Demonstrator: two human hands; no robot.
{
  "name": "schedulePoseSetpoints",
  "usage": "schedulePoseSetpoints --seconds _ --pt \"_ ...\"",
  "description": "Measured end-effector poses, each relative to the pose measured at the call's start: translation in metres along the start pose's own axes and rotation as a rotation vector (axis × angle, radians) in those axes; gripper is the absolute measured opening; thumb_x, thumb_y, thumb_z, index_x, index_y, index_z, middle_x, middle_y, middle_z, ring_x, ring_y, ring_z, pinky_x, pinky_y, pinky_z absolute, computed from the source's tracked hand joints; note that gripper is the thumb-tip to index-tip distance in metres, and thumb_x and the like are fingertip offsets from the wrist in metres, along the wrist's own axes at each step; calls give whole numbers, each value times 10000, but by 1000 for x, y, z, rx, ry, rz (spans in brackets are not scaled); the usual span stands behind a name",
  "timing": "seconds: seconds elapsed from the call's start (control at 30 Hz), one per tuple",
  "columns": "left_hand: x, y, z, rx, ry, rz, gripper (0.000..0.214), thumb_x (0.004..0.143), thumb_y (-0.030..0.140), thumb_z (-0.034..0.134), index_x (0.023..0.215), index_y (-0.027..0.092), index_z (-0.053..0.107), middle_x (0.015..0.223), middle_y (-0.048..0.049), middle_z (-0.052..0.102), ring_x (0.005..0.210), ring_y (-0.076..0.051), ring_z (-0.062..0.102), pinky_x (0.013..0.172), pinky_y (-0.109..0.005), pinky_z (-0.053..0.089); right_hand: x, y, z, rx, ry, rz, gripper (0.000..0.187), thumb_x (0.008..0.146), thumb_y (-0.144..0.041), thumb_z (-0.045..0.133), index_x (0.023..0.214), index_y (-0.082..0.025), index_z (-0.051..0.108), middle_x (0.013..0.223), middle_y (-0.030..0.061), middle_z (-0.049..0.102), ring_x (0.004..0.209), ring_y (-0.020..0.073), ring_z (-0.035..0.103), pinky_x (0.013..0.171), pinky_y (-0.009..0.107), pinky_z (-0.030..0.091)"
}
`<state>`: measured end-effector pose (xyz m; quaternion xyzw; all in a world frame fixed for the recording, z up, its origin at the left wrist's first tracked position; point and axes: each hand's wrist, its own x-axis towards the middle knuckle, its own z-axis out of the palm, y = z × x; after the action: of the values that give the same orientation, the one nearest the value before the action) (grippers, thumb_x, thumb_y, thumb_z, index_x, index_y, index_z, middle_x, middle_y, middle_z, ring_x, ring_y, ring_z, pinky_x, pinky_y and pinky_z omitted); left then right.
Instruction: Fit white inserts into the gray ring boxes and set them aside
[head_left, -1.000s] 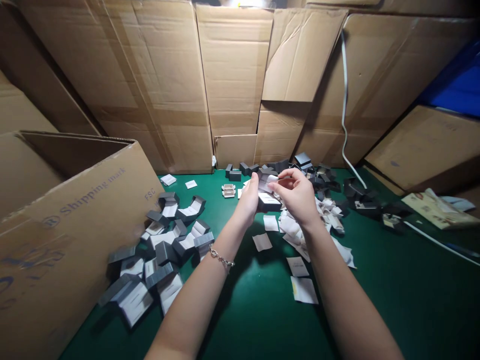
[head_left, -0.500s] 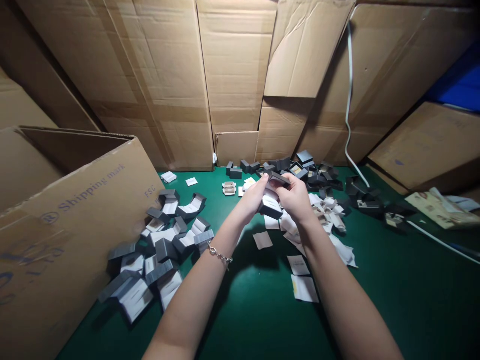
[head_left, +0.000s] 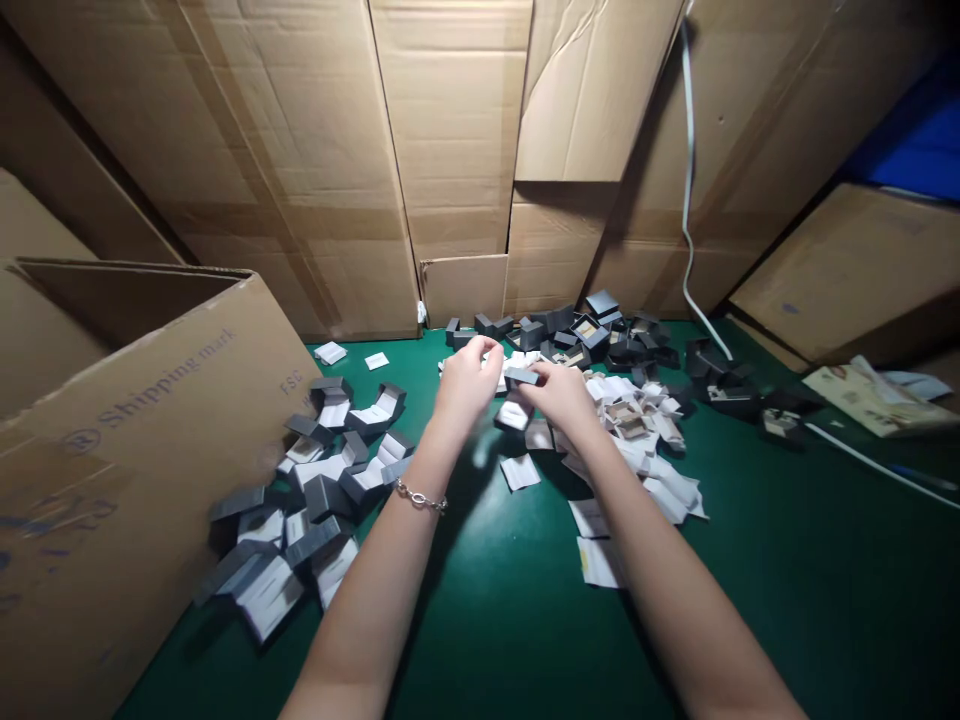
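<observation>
Green worktop point(head_left: 480, 620). Left hand point(head_left: 469, 375): fingers curled, cannot tell whether holding anything. Right hand point(head_left: 562, 395): gripping small dark hinged box point(head_left: 514, 413), white inside, opened, between the two hands. White paper slip point(head_left: 520, 473) lies just below it.

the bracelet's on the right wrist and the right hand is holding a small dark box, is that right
Not quite: the head view shows the bracelet on the left wrist. The right hand is holding a small dark box.
</observation>
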<state>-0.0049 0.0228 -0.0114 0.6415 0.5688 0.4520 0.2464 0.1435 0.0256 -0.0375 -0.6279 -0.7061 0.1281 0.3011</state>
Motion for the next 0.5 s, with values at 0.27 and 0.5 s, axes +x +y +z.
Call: schedulePoseSetpoints --seconds 0.27,0.5 --pt "1 8 -30 187 -85 81 245 875 343 425 881 192 618 808 -20 676 736 -159 591 683 -251 413 -26 -26 53 -74 -261 33 244 853 -349 470 893 -195 654 879 123 699 834 288 656 637 322 418" --pt "-6 10 -23 388 -361 122 305 883 376 378 807 195 611 773 -35 663 713 -179 569 634 -265 383 -34 -50 46 120 -571 -96 191 841 -337 563 922 -212 682 807 34 719 695 173 650 565 232 459"
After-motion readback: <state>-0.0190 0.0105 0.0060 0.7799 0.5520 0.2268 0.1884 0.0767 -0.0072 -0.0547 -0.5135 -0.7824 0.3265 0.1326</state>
